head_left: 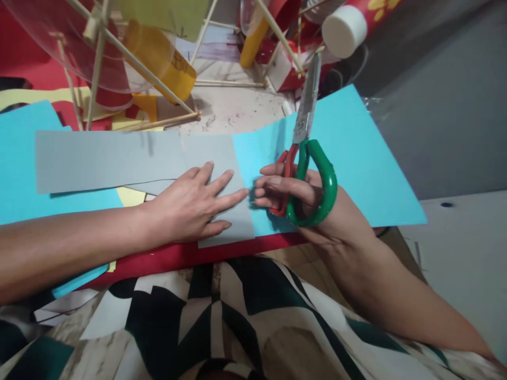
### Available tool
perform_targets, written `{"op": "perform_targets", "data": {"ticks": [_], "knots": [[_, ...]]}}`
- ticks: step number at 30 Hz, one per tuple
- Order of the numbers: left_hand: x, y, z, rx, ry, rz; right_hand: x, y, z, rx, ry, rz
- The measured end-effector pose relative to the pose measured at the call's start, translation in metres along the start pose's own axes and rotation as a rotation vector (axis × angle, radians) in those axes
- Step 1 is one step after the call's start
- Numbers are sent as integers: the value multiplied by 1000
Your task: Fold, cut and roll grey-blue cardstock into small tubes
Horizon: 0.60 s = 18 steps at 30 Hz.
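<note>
My left hand (198,200) lies with fingers spread on a piece of grey paper (106,158). A cut line runs along the grey paper from its left part toward my wrist. Beneath its right end is a sheet of light blue paper (356,169). In my right hand (312,200) I hold scissors (304,121) with one green and one red handle, the blades pointing up and away from me. The blades look closed together. My right fingertips hover close to the edge where grey meets blue.
A frame of thin wooden sticks (138,63) stands at the back left, near an orange cup (174,68). A red bottle with a white cap (344,31) is at the upper right. Red paper (166,258) and another blue sheet (24,158) lie around the grey paper.
</note>
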State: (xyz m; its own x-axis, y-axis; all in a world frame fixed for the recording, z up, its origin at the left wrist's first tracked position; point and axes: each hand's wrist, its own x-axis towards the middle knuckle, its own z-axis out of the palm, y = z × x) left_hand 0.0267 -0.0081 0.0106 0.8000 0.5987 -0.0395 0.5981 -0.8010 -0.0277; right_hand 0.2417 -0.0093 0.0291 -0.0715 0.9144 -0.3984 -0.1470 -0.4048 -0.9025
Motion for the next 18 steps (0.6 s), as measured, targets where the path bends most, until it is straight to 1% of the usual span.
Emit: {"op": "perform_targets", "data": {"ticks": [2,5,7,8,9,10,11,12,13,16,18], "knots": [[1,1,-3,-7,-25,4,-5,0,-7,28,-15,-8],[3,2,-6,-27,-57,0,-19,-1,-21,24,-132,-28],[4,2,-8,-34,-87,3,-33,-2,-31,-71,-217,-43],[4,2,-8,-35,-102,5,-41,-2,-36,-140,-238,-53],[5,2,-8,-37,-112,7,-50,-2,-42,-231,-247,-50],[5,1,-8,-39,-118,9,-59,-1,-47,-315,-209,-51],[5,1,-8,-40,-120,10,-67,1,-53,-366,-207,-19],[5,1,-8,-39,-120,13,-75,5,-60,-400,-296,34],[5,1,-7,-36,-118,14,-81,10,-66,-453,-311,46],[5,0,-7,-12,-118,9,-98,33,-87,-577,-310,-60],[6,0,-7,5,-128,9,-111,46,-98,-668,-390,-55]]}}
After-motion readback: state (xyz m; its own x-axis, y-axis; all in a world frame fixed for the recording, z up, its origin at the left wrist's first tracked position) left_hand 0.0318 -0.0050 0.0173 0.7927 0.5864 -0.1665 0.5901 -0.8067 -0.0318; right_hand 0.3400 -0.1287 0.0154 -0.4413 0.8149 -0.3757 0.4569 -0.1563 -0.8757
